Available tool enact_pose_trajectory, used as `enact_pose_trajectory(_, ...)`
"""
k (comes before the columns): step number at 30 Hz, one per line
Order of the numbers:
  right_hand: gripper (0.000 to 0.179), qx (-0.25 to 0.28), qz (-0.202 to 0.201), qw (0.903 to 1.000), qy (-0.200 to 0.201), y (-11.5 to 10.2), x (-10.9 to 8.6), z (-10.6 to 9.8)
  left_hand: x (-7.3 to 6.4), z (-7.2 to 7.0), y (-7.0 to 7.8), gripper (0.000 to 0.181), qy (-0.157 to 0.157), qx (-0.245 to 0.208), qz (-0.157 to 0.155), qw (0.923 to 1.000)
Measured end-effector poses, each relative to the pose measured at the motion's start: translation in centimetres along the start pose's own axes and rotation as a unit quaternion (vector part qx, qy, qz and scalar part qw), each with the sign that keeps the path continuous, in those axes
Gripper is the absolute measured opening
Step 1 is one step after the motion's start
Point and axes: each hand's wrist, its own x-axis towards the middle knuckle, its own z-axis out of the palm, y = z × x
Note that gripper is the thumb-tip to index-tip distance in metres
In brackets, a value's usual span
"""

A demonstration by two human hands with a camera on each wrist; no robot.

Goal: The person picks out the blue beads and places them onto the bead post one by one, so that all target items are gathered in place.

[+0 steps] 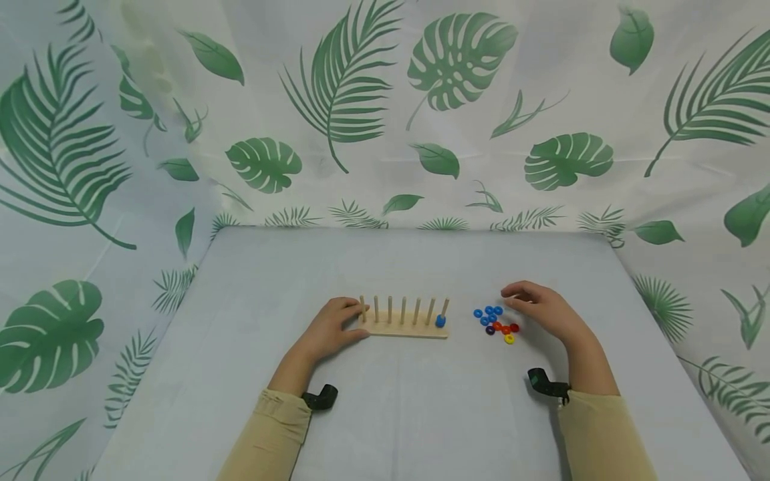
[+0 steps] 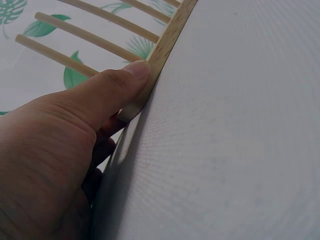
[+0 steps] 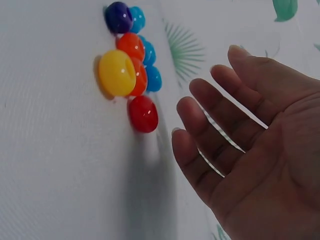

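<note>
My left hand point(image 1: 329, 329) grips the left end of a wooden peg board point(image 1: 403, 329), its thumb point(image 2: 131, 75) on the front edge of the base. Several upright pegs stand in a row on the board. On the rightmost peg, low down, sits a blue bead point(image 1: 441, 321). My right hand point(image 1: 544, 308) hovers just right of a cluster of loose beads, fingers relaxed and spread, holding nothing. The cluster has several blue beads point(image 1: 484, 321), a dark purple bead point(image 3: 119, 18), orange beads point(image 3: 131, 47), a red bead point(image 3: 143, 114) and a yellow bead point(image 3: 117, 73).
A pale cloth covers the table point(image 1: 397, 407). Leaf-printed curtains point(image 1: 373, 100) close it in at the back and both sides. Each wrist wears a black camera, one at the left cuff point(image 1: 321, 397) and one at the right point(image 1: 546, 383).
</note>
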Motion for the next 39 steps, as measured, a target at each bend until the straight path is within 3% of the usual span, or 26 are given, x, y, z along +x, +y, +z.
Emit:
enact_pose_trajectory(15, 0.042, -0.019, 0.015, 0.9990, -0.038, 1.8, 1.2, 0.3, 0.1, 0.1, -0.2, 0.058, -0.003, 0.005, -0.003, 1.0000)
enact_pose_trajectory(25, 0.029, -0.040, 0.017, 0.9964, -0.072, 1.3, 1.7, 0.4, 0.0, 0.2, -0.2, 0.057, 0.006, 0.005, 0.007, 0.9999)
enact_pose_trajectory(39, 0.028, -0.052, 0.016, 0.9960, -0.071, 1.0, 2.0, 0.9, 0.0, 0.2, -0.3, 0.056, 0.007, 0.009, 0.012, 0.9999)
